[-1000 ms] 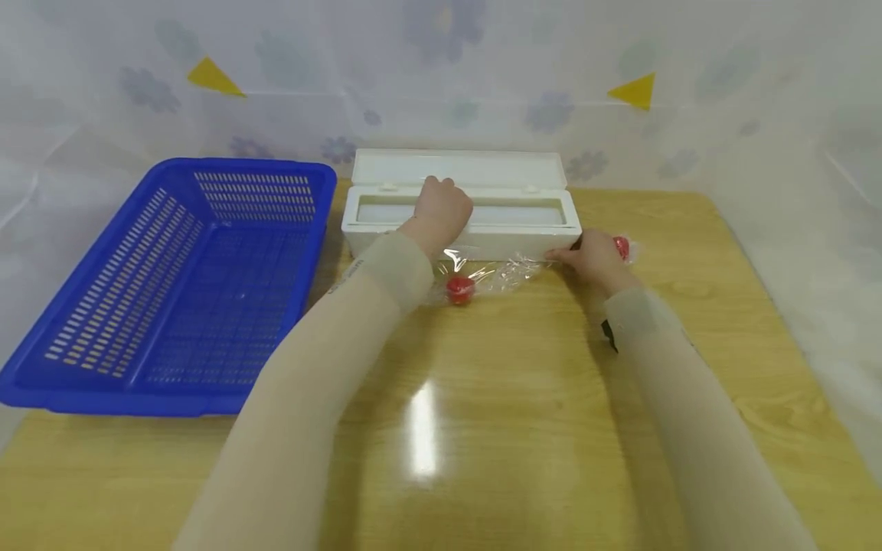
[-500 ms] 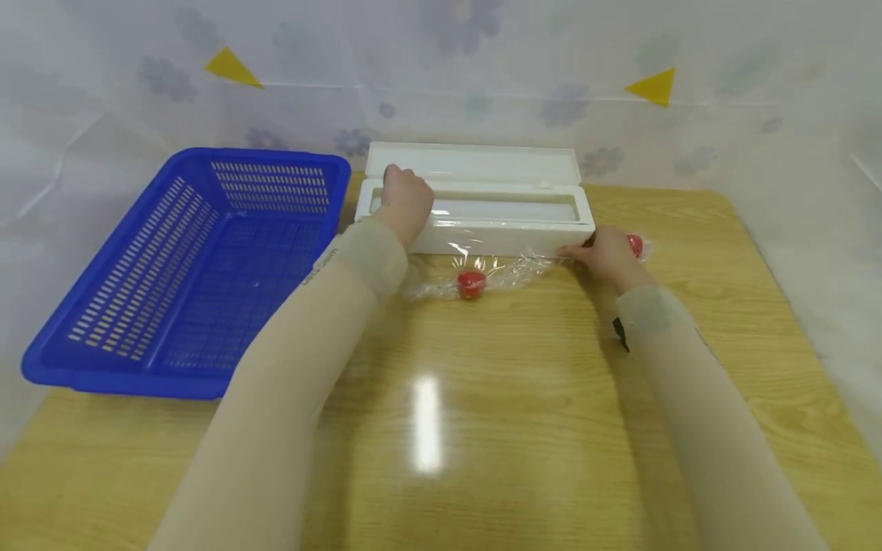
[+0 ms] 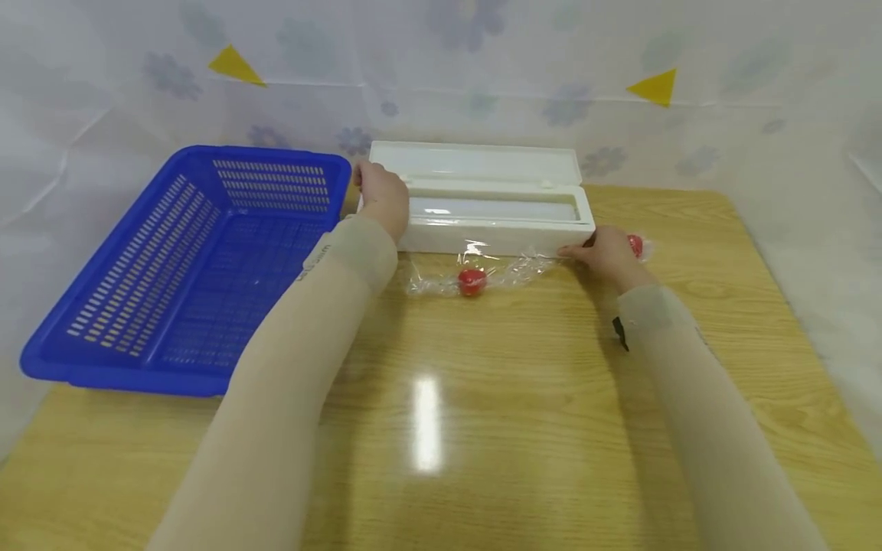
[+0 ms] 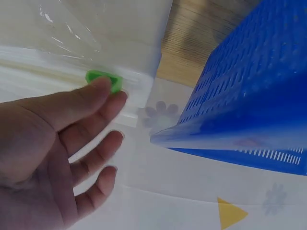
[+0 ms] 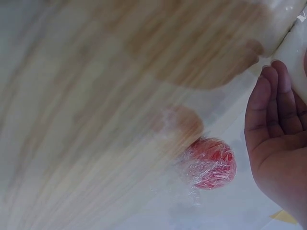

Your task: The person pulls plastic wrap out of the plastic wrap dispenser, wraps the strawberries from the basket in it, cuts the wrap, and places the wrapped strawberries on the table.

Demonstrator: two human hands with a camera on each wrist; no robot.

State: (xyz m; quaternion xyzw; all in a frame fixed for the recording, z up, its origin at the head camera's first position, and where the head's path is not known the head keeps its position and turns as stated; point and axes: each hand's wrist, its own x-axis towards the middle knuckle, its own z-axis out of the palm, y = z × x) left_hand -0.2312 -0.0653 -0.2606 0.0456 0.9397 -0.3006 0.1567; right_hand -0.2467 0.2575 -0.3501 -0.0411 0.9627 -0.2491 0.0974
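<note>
In the head view, a long white cling film dispenser [image 3: 482, 239] lies on the table with its lid [image 3: 475, 162] raised at the back. At its left end my left hand [image 3: 386, 200] pinches a small green slider [image 4: 115, 82] between thumb and forefinger, the other fingers loosely bent. My right hand [image 3: 606, 256] holds the dispenser's right front corner, thumb along the front face. A red round thing [image 3: 472, 282] lies under clear film [image 3: 527, 266] in front of the dispenser. Another red round thing [image 5: 214, 163], wrapped in film, sits beyond my right hand.
To the left stands a blue plastic basket [image 3: 186, 383] with slotted walls, its rim close to my left hand. A wooden table [image 3: 517, 428] carries everything. Behind it hangs a flowered white sheet [image 3: 482, 99] with yellow triangles.
My left hand has slid leftward along the dispenser, from near its middle to its left end. My right hand has stayed at the right corner. The head view has shifted slightly.
</note>
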